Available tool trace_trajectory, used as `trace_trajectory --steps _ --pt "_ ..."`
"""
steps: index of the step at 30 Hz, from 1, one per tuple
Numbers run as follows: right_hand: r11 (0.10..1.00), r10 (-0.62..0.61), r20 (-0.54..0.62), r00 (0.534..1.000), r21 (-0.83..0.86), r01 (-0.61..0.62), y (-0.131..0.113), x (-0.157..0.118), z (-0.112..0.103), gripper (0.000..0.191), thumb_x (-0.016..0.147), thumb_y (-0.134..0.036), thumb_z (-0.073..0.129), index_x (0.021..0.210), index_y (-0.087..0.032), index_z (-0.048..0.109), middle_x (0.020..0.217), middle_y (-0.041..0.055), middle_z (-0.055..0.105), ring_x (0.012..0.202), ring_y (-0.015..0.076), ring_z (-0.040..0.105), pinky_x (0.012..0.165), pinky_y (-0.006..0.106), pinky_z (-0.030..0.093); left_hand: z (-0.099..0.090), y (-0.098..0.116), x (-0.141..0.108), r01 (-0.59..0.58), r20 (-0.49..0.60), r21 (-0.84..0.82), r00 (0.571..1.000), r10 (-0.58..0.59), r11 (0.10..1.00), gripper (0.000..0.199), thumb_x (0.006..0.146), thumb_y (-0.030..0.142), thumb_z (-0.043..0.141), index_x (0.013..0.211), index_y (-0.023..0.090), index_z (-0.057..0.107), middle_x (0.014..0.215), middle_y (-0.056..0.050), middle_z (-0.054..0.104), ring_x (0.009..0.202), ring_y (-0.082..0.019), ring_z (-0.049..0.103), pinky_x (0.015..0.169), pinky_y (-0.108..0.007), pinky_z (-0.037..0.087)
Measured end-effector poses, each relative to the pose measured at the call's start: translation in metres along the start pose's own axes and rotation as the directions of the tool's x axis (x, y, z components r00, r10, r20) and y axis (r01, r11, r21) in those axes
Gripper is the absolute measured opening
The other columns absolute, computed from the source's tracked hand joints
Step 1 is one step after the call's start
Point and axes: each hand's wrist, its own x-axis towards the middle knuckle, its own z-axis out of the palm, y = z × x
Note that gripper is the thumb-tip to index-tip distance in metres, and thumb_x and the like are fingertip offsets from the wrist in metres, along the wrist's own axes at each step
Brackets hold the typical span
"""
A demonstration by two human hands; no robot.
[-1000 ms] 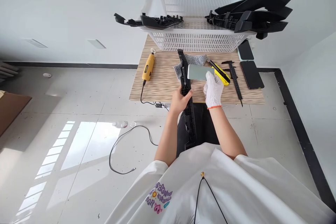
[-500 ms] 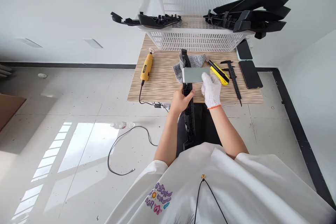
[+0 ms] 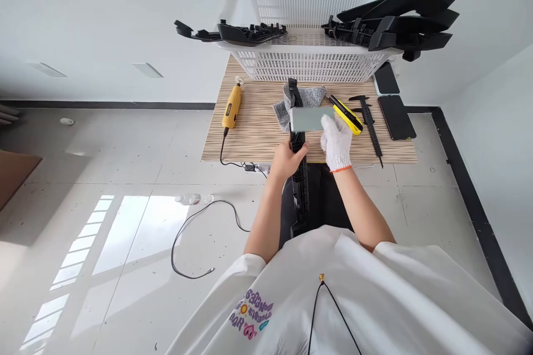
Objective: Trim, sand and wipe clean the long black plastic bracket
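My left hand point(image 3: 288, 158), bare, is wrapped round a long black plastic part point(image 3: 300, 194). The part runs from my lap up over the table's front edge. In its white knitted glove with an orange cuff, my right hand point(image 3: 336, 143) grips the right end of a flat, pale grey-green rectangular slab point(image 3: 310, 120). That slab lies crosswise over the upper stretch of the black part; whether the two touch, I cannot tell. Behind them is a crumpled grey cloth point(image 3: 313, 95). A yellow utility knife point(image 3: 347, 116) lies just right of the slab.
A white plastic basket point(image 3: 308, 64) at the table's back holds several black plastic parts point(image 3: 410, 16). On the striped table point(image 3: 258, 138) are a yellow rotary tool point(image 3: 232, 108) at left, a black caliper point(image 3: 370, 125) and two phones point(image 3: 396, 116) at right. A cable point(image 3: 174, 241) lies on the floor.
The slab and my gloved right hand have shifted very slightly to the right. My left hand and the black part keep their place.
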Motion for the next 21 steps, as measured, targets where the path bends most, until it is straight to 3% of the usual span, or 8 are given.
trace_trajectory --steps 2,6,13,17,21 --pt "1.000 -0.016 -0.060 0.998 0.019 0.017 0.000 0.001 0.001 0.039 0.080 -0.047 0.072 0.070 -0.024 0.042 0.046 -0.0098 0.034 0.034 0.0054 0.028 0.032 0.022 0.018 0.001 -0.001 0.000 0.007 -0.006 -0.016 1.000 -0.007 1.000 0.030 0.082 0.044 0.067 0.072 0.022 0.050 0.058 0.003 0.046 0.056 -0.013 0.042 0.055 -0.029 0.031" --pt "1.000 -0.016 0.012 1.000 0.010 0.016 0.000 0.002 0.000 0.042 0.079 -0.049 0.073 0.067 -0.024 0.041 0.044 -0.0097 0.033 0.034 0.0057 0.028 0.032 0.022 0.018 0.001 -0.002 0.000 0.018 -0.020 -0.058 1.000 -0.020 0.998 0.030 0.084 0.046 0.065 0.074 0.021 0.051 0.060 0.003 0.048 0.057 -0.013 0.044 0.056 -0.028 0.032" --pt "0.997 0.009 0.037 0.999 0.076 -0.012 0.003 0.003 -0.006 0.043 0.078 -0.044 0.074 0.065 -0.024 0.037 0.040 -0.0120 0.029 0.032 0.0057 0.026 0.030 0.021 0.017 0.001 0.004 0.000 0.049 -0.007 0.050 0.999 -0.049 0.998 0.030 0.085 0.045 0.063 0.072 0.023 0.047 0.058 0.003 0.047 0.055 -0.014 0.043 0.055 -0.029 0.032" --pt "0.999 0.020 0.047 0.999 0.029 -0.021 0.004 0.004 -0.003 0.041 0.077 -0.046 0.075 0.066 -0.024 0.042 0.042 -0.0114 0.031 0.032 0.0050 0.027 0.030 0.021 0.017 0.002 0.007 0.000 0.032 -0.001 0.118 0.999 -0.032 0.992 0.027 0.085 0.043 0.062 0.073 0.023 0.050 0.061 0.001 0.053 0.058 -0.016 0.050 0.056 -0.029 0.033" --pt "0.999 -0.036 -0.030 0.999 0.012 0.036 0.004 0.004 0.001 0.036 0.080 -0.047 0.072 0.070 -0.023 0.047 0.049 -0.0102 0.034 0.034 0.0038 0.027 0.031 0.021 0.019 0.004 0.009 0.000 0.045 0.025 0.142 0.998 -0.050 0.989 0.025 0.086 0.044 0.062 0.077 0.022 0.052 0.064 -0.001 0.058 0.060 -0.019 0.054 0.057 -0.030 0.036"
